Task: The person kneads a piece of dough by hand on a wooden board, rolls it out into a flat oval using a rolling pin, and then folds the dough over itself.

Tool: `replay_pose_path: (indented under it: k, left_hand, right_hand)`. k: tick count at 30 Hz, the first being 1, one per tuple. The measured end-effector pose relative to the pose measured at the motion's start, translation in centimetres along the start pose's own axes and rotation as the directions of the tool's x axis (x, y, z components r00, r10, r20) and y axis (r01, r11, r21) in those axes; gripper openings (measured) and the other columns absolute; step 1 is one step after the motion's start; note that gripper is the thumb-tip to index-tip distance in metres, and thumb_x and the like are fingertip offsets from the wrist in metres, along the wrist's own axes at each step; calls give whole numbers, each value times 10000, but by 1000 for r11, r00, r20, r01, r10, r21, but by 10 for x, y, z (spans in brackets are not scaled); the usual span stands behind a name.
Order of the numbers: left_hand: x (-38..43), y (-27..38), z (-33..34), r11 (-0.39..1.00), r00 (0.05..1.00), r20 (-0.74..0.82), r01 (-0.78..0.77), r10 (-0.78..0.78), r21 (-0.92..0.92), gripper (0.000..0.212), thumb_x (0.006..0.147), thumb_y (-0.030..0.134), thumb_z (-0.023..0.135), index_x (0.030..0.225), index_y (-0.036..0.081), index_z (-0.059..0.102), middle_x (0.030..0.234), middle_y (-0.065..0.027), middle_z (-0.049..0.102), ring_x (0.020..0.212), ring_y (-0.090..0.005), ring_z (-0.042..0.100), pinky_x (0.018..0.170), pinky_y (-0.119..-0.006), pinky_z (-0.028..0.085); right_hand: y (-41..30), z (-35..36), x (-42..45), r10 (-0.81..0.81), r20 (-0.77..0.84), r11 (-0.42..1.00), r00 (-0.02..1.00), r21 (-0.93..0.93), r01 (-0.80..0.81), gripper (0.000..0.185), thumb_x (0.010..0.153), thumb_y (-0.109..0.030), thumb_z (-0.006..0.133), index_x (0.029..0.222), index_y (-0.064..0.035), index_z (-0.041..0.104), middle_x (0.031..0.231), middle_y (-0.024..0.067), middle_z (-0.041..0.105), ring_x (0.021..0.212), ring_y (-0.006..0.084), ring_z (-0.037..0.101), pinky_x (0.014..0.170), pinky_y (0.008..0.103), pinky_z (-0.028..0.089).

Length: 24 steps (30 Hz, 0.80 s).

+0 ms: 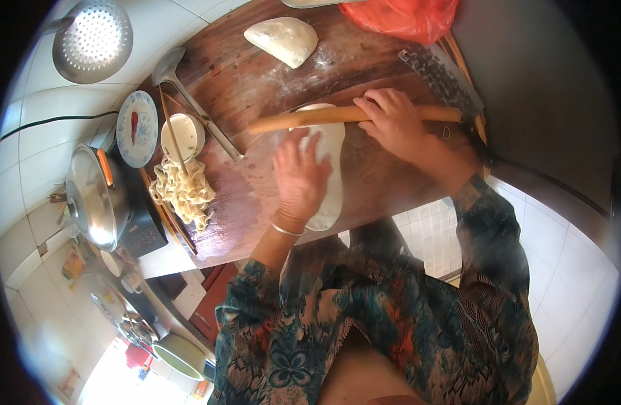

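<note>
A wooden rolling pin (305,119) lies across the upper part of a long, flat strip of dough (333,177) on the wooden board (239,202). My right hand (393,121) grips the pin right of its middle, fingers over the far side. Below the pin's left half, my left hand (301,172) is slightly blurred, fingers apart, over the dough's left side. Its fingertips come close to the pin; whether they touch it I cannot tell. A folded, half-round piece of dough (285,40) rests farther back beside scattered flour.
Left on the board are cut noodles (186,195), a bowl (186,131) with chopsticks across it, and a metal ladle (199,109). A plate (144,152) holding a red chilli and a lidded pot (95,197) stand beyond. At right lie a cleaver (442,76) and a red plastic bag (406,20).
</note>
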<state>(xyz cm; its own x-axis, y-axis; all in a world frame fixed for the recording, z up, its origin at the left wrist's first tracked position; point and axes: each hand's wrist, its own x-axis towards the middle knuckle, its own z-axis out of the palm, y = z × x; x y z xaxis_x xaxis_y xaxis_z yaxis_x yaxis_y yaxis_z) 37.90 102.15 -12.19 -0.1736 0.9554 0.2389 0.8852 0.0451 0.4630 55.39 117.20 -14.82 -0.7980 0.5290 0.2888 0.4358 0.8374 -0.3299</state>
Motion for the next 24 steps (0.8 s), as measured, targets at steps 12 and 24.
replay_pose_path:
  k: [12, 24]
  left_hand:
    - [82, -65, 31, 982, 931, 344, -67, 125, -174, 211, 859, 271, 587, 964, 98, 647, 844, -111, 591, 805, -314, 585, 700, -399, 475]
    - [78, -69, 7, 934, 900, 430, 93, 69, -345, 249, 811, 276, 639, 894, 42, 657, 788, -122, 595, 737, -279, 587, 686, -377, 467]
  right_hand:
    - [-40, 9, -25, 143, -35, 988, 989, -46, -144, 524, 777, -123, 631, 1254, -5, 450, 1202, 134, 509, 1133, 286, 468, 932, 431, 358]
    - [-57, -3, -44, 196, 6, 979, 981, -58, -195, 454, 816, -173, 611, 1212, 3, 475, 1248, 127, 477, 1172, 297, 442, 954, 450, 349]
